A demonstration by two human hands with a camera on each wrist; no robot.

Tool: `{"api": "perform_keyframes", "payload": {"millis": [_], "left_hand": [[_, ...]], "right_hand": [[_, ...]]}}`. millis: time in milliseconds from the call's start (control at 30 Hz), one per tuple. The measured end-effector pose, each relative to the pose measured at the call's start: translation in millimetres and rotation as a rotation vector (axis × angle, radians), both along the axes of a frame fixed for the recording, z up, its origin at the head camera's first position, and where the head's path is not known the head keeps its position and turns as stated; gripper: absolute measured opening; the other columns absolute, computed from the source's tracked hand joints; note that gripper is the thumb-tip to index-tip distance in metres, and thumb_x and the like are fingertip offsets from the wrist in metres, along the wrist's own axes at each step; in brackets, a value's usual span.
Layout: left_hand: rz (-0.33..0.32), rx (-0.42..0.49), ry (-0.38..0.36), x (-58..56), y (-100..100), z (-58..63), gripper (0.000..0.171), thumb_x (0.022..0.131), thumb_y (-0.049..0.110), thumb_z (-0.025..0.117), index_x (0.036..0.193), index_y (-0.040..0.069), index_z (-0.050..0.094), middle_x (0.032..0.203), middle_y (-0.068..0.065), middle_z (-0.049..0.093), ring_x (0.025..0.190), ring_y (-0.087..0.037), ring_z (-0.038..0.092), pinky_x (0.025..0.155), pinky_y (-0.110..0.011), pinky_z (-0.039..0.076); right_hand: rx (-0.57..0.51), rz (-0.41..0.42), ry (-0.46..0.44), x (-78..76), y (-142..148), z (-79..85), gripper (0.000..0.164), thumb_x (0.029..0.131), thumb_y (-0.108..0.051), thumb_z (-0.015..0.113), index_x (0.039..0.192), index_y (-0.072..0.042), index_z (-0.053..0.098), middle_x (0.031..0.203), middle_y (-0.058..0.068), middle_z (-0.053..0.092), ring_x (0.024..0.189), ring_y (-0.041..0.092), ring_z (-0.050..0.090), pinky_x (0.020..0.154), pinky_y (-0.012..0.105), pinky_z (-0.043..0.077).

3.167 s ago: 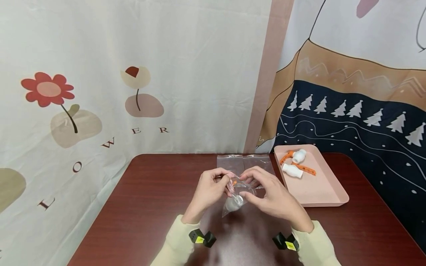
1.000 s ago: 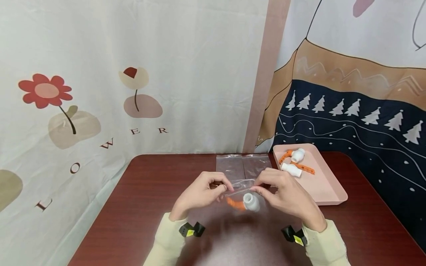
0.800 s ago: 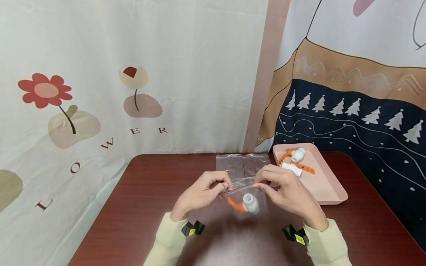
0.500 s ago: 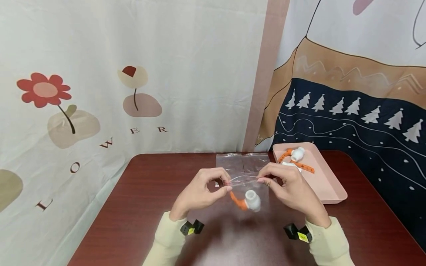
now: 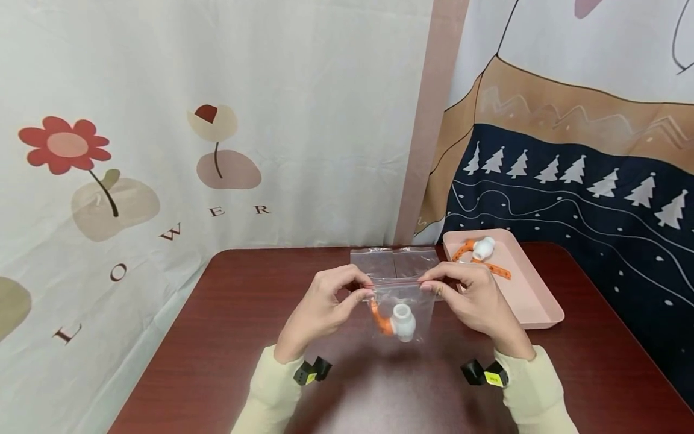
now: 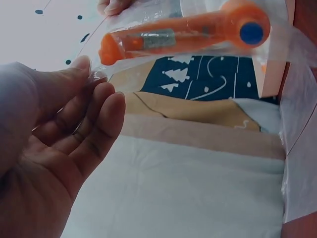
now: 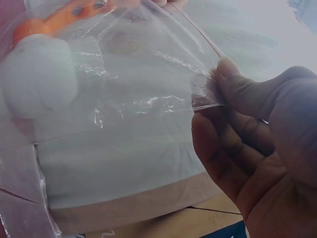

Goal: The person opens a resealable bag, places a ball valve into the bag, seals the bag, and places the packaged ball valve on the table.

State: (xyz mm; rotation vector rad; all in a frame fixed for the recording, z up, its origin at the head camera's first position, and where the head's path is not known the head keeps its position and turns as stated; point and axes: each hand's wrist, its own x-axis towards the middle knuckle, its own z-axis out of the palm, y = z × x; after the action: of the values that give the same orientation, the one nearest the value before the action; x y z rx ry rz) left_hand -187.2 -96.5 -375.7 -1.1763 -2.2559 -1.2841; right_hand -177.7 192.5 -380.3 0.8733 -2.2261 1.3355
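A clear zip bag (image 5: pixel 424 310) hangs upright above the table between my hands, stretched along its top edge. Inside it sits a white ball valve (image 5: pixel 403 324) with an orange handle; the left wrist view shows the handle (image 6: pixel 198 34) with a blue round spot on its end. My left hand (image 5: pixel 325 306) pinches the bag's upper left corner between thumb and fingers. The upper right corner is pinched by my right hand (image 5: pixel 477 298). In the right wrist view, a thin red line (image 7: pixel 200 32) runs along the bag's mouth toward the right thumb.
Two flat clear bags (image 5: pixel 371 260) lie side by side at the table's back edge. A pink tray (image 5: pixel 534 295) stands at the back right with another white valve (image 5: pixel 484 248) and orange handles (image 5: pixel 496 270); my right hand partly covers its contents. Printed curtains hang behind.
Earlier the bag was bunched between close hands. My hands have since spread apart to its top corners, and lately the bag has straightened, its mouth drawn into a level line.
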Motion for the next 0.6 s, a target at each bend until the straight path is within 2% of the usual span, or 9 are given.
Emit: {"api": "perform_keyframes", "payload": {"millis": [167,333,467,600], "left_hand": [[0.012,-0.006,0.107,0.0,-1.2,3.0,0.005,0.095,0.009,0.073,0.099,0.012,0.072,0.091,0.004,0.069,0.079,-0.006,0.063,0.066,-0.016,0.052],[0.058,0.058,0.166,-0.4,1.6,3.2,0.017,0.092,0.004,0.075,0.108,0.008,0.07,0.093,0.0,0.071,0.081,-0.008,0.066,0.071,-0.017,0.054],[0.135,0.092,0.131,1.4,4.4,3.0,0.029,0.089,0.003,0.077,0.117,0.006,0.07,0.087,-0.001,0.073,0.075,-0.009,0.067,0.064,-0.021,0.055],[0.205,0.093,0.027,3.9,6.4,2.8,0.021,0.089,0.007,0.079,0.11,0.008,0.074,0.084,0.001,0.074,0.07,-0.009,0.066,0.06,-0.025,0.055]], "right_hand": [[-0.013,-0.005,-0.026,0.5,-1.7,0.5,0.025,0.084,-0.003,0.081,0.099,-0.023,0.079,0.086,-0.011,0.075,0.068,0.005,0.056,0.057,0.018,0.045],[-0.027,-0.014,-0.03,2.0,-3.6,2.6,0.028,0.084,-0.003,0.082,0.1,-0.025,0.078,0.085,-0.011,0.074,0.065,0.008,0.053,0.055,0.02,0.042],[-0.03,-0.011,-0.004,2.6,-5.5,3.8,0.024,0.084,-0.002,0.081,0.1,-0.02,0.079,0.084,-0.007,0.073,0.063,0.009,0.05,0.053,0.021,0.04],[-0.019,-0.014,0.02,2.8,-7.1,4.3,0.021,0.083,-0.003,0.082,0.099,-0.016,0.079,0.082,-0.007,0.072,0.061,0.007,0.048,0.052,0.021,0.038]]}}
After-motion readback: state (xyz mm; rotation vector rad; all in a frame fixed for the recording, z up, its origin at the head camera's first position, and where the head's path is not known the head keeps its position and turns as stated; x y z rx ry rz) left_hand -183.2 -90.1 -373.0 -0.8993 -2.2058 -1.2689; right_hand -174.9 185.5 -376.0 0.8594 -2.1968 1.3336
